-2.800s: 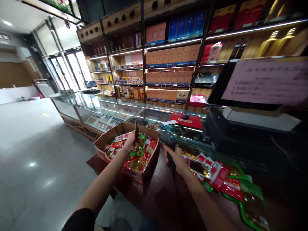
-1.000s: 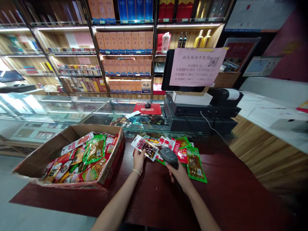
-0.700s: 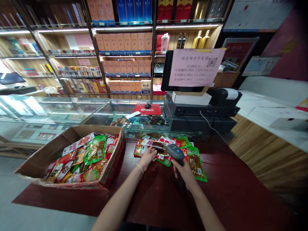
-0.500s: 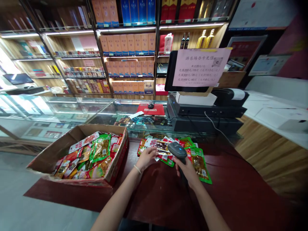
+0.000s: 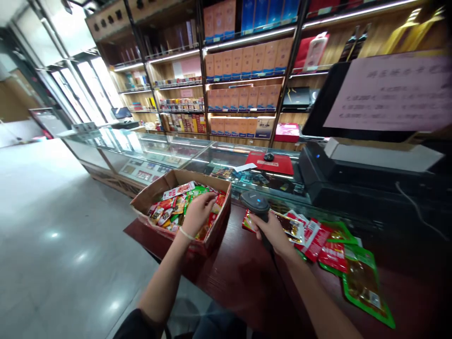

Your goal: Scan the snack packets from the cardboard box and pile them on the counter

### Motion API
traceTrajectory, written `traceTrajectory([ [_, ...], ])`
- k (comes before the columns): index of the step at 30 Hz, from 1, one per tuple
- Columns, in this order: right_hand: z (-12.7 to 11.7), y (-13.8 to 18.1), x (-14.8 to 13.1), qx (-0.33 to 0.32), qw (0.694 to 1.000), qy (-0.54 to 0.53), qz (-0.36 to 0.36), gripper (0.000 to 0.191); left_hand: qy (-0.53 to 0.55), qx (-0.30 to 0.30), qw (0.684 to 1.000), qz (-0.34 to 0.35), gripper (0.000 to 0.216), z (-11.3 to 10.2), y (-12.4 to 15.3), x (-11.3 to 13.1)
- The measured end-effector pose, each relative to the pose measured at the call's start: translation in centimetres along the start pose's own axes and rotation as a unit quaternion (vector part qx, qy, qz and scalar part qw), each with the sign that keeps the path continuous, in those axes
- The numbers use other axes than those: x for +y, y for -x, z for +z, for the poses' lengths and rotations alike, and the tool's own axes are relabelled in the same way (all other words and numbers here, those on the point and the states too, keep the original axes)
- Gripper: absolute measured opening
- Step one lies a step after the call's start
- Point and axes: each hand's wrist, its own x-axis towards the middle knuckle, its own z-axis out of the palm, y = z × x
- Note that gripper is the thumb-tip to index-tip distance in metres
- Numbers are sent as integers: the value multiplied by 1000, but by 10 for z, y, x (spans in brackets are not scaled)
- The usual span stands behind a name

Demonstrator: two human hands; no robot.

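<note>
My right hand (image 5: 271, 230) is wrapped around the grip of a dark barcode scanner (image 5: 254, 201) with a small blue light on its top. Under and beside it lies a spread of snack packets (image 5: 314, 238) in red, white and green. A larger green-edged packet (image 5: 363, 280) rests at the right end of that spread. My left hand (image 5: 199, 209) hovers over a cardboard box (image 5: 169, 176) full of similar packets. Its fingers are loosely bent and apart, with nothing visible in them; the fingertips are partly hidden.
Behind the brown table (image 5: 229, 263) runs a glass display counter (image 5: 162, 146). On it lie a red mat (image 5: 278, 165) and a black mouse (image 5: 269, 157). A dark monitor bearing a pink paper sign (image 5: 388, 94) stands at right. Shelves of boxed goods (image 5: 243, 59) line the wall.
My left hand has left the packets on the table and moved left over the box. The scanner has shifted to the left end of the spread. My view has turned left.
</note>
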Motion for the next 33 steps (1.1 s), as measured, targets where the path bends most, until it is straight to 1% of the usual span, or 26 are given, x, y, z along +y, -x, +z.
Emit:
traceTrajectory([
  [3, 30, -14, 3, -32, 999, -3, 6, 33, -89, 5, 995, -53, 20, -25, -2, -49],
  [6, 52, -21, 8, -60, 998, -11, 5, 32, -135, -28, 986, -95, 22, -42, -11, -89],
  [8, 61, -25, 10, -71, 997, -17, 0, 32, -162, -64, 979, -106, 24, -47, -23, -109],
  [10, 67, -28, 11, -77, 997, -16, 1, 32, -187, -109, 971, -107, 29, -48, -38, -123],
  [12, 71, -32, 12, -79, 997, -12, 4, 32, -212, -181, 954, -111, 37, -42, -52, -134],
  [14, 73, -35, 12, -80, 997, -7, 5, 33, -238, -258, 928, -125, 46, -32, -62, -142],
  [15, 74, -37, 11, -81, 997, -6, 5, 33, -248, -282, 917, -134, 49, -27, -64, -145],
  [16, 75, -38, 11, -81, 997, -4, 5, 34, -252, -289, 913, -142, 50, -21, -65, -148],
  [17, 76, -38, 10, -81, 997, -3, 5, 35, -252, -281, 914, -150, 50, -15, -65, -151],
  [19, 77, -39, 10, -83, 997, 0, 5, 35, -229, -248, 927, -165, 49, -8, -64, -157],
  [21, 78, -40, 10, -83, 997, 1, 4, 35, -186, -229, 937, -186, 47, -7, -62, -161],
  [24, 78, -40, 13, -81, 997, 2, 7, 34, -125, -246, 934, -227, 46, -11, -59, -164],
  [26, 77, -39, 15, -78, 997, -1, 10, 34, -103, -266, 925, -250, 46, -14, -56, -165],
  [28, 74, -37, 16, -75, 997, -5, 9, 34, -88, -270, 920, -269, 44, -15, -52, -164],
  [31, 68, -31, 16, -72, 997, -15, 3, 33, -58, -255, 927, -271, 40, -16, -48, -159],
  [33, 62, -27, 14, -68, 997, -19, -3, 33, 6, -230, 939, -257, 38, -18, -49, -150],
])
